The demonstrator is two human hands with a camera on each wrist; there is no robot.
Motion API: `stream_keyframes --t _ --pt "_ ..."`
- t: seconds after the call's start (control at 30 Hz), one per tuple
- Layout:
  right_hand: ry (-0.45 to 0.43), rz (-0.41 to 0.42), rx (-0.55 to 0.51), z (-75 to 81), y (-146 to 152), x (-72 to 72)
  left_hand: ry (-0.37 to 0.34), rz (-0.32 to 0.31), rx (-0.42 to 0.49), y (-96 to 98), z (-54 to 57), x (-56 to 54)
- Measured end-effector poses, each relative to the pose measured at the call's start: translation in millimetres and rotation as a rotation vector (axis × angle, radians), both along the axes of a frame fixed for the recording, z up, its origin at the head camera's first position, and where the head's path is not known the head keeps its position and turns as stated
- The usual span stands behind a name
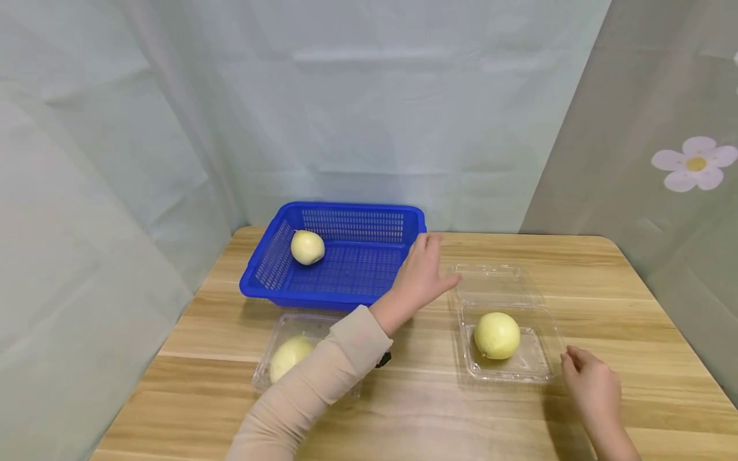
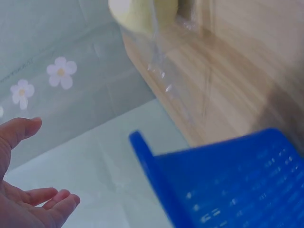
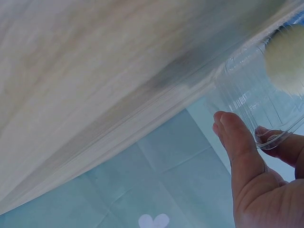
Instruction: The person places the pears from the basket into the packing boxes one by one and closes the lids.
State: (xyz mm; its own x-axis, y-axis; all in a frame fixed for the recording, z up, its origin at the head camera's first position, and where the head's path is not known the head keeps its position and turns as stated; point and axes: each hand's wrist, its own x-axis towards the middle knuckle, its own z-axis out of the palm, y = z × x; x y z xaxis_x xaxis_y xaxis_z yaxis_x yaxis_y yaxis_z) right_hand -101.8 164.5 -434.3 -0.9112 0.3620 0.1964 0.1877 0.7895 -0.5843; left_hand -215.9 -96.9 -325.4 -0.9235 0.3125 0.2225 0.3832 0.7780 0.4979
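Note:
My left hand (image 1: 423,272) is raised just off the right end of the blue basket (image 1: 334,298), thumb and fingers spread with nothing between them. In the left wrist view its fingers (image 2: 64,202) are apart from the basket's rim. At the right edge of a clear plastic clamshell box (image 1: 507,378), my right hand (image 1: 594,384) pinches the rim between thumb and fingers (image 3: 235,135). That box lies with its lid (image 1: 496,282) folded back, and one round, pale yellow fruit (image 1: 498,335) sits inside it. Another such fruit (image 1: 307,247) rests in the basket's left part.
A second clear box (image 1: 265,371) stands in front of the basket with pale yellow fruit (image 1: 290,357) in it, partly hidden by my left sleeve (image 1: 328,371). The wooden table (image 1: 426,410) backs onto a pale curtain (image 1: 375,128).

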Motion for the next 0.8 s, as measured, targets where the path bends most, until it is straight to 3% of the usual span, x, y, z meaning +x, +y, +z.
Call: stream_keyframes --t 0.33,0.6,0.8 --pt "0.032 0.001 0.024 -2.9 0.9 1.8 0.09 0.035 -0.025 -15.3 19.6 -16.2" --pt "0.025 -0.02 0.028 -3.0 1.0 2.2 0.051 0.057 0.006 -23.1 29.8 -26.6" --pt "0.05 0.008 0.039 -1.0 -1.0 0.9 0.021 0.116 0.051 -35.7 30.8 -41.5"
